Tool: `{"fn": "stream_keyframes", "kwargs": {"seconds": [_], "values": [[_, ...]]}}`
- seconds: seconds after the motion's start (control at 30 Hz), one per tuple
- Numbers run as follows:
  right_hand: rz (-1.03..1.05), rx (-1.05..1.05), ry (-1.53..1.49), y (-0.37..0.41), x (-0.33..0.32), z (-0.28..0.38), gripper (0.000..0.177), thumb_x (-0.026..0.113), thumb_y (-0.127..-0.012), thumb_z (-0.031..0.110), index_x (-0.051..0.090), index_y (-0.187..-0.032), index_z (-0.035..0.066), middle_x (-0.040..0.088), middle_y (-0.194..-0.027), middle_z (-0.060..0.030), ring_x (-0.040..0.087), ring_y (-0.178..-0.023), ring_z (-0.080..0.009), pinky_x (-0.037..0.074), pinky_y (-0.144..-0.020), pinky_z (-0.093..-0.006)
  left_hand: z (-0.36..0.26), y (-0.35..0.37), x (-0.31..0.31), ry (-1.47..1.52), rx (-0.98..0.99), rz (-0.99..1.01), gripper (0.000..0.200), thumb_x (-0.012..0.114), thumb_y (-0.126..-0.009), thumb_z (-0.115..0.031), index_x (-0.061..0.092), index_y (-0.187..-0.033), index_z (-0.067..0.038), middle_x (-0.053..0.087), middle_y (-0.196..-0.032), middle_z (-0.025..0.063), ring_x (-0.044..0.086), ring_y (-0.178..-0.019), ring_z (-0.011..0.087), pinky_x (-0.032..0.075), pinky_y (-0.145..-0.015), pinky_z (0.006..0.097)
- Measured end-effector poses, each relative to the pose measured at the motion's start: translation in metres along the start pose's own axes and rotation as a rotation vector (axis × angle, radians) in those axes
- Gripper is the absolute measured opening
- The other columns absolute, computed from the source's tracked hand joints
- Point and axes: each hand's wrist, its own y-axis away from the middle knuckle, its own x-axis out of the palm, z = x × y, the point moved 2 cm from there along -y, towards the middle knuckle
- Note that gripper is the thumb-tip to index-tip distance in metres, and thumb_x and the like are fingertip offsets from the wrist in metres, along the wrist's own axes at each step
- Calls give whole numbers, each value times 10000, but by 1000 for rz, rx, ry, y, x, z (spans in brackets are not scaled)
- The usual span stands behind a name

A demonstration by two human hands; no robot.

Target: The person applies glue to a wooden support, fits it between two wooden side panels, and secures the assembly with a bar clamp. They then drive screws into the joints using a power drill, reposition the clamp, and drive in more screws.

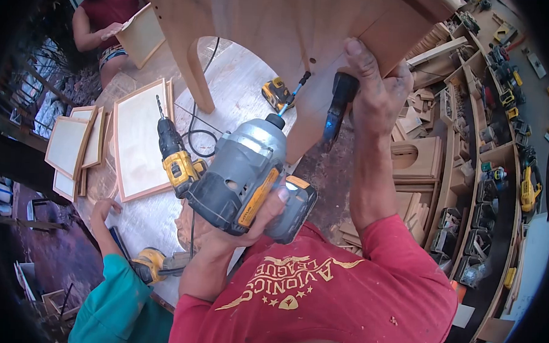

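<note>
My left hand (pixel 247 228) is wrapped round a grey and yellow cordless driver (pixel 244 170). The driver's long bit (pixel 296 93) points up, its tip close to the face of a large wooden piece (pixel 262 24) with a curved cutout; contact is unclear. A small dark hole shows near the tip. My right hand (pixel 379 90) grips the wooden piece at its right side, thumb on the near face, other fingers partly hidden. Beside that palm is a dark tool (pixel 340 107) with a blue glint; whether the hand touches it is unclear.
A yellow drill (pixel 180 164), another yellow tool (pixel 276 93), a sander (pixel 151 264) and framed panels (pixel 144 138) lie on the worktable (pixel 236 65). One person in teal (pixel 118 306) is at lower left, another (pixel 109 17) at upper left. Shelves (pixel 463 210) hold wood and tools.
</note>
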Motion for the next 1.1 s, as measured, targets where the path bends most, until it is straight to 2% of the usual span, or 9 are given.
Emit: {"fn": "stream_keyframes", "kwargs": {"seconds": [0.1,0.2,0.5,0.6,0.7,0.8,0.9,1.0,1.1], "values": [[5,2,-13,-1,1,-1,241,772,-841,101,637,-1010,-5,676,-876,-44,622,-738,-89,508,-656,-218,-2,-2,8,190,-122,-27,496,620,-866,-84,430,-1305,46,531,-812,60,545,-642,122,471,-610,282],[9,-18,-23,-1,1,-3,242,766,-846,98,633,-1019,-4,675,-883,-45,618,-739,-89,505,-661,-217,-1,-7,9,252,-92,8,504,625,-869,-92,426,-1312,41,533,-815,58,548,-645,124,472,-610,285],[53,-34,-49,-1,1,0,237,753,-857,85,629,-1034,-10,680,-911,-35,618,-793,-83,498,-705,-227,-10,-10,11,124,-24,-56,505,651,-849,-101,452,-1294,31,533,-784,59,538,-628,123,464,-594,271],[53,-31,-25,0,-1,-1,248,755,-855,82,627,-1045,-13,683,-926,-41,624,-815,-90,505,-728,-234,0,-6,7,145,-2,-64,238,671,-882,-93,593,-1085,5,622,-830,33,595,-654,98,483,-592,253],[48,-28,-3,-1,-1,0,258,758,-853,81,626,-1053,-17,687,-941,-49,631,-829,-99,510,-746,-240,-2,-6,8,125,-117,-90,505,669,-828,-102,464,-1272,27,533,-769,51,538,-603,124,467,-582,272],[35,-32,-6,-1,1,-1,267,760,-852,85,625,-1056,-21,690,-949,-56,635,-835,-105,511,-751,-244,-6,-7,8,174,-120,-73,511,670,-827,-102,462,-1276,25,528,-763,50,538,-600,124,469,-581,275],[34,-44,-11,-2,0,-3,271,761,-851,88,626,-1057,-26,693,-952,-60,636,-835,-108,509,-748,-246,-5,-5,9,118,-25,-112,225,674,-879,-103,586,-1046,21,598,-755,38,574,-629,99,471,-571,259],[43,-22,30,0,-2,0,267,759,-854,91,629,-1054,-29,694,-956,-64,635,-841,-109,507,-754,-246,-6,-9,9,249,-126,-61,513,671,-826,-101,468,-1279,28,543,-778,59,552,-612,136,486,-597,291],[46,-23,23,-2,1,5,260,757,-857,96,630,-1044,-34,693,-952,-66,632,-843,-109,504,-758,-246,-9,-9,14,191,-46,-74,509,668,-825,-100,473,-1278,28,552,-781,64,559,-615,141,489,-598,296]]}}
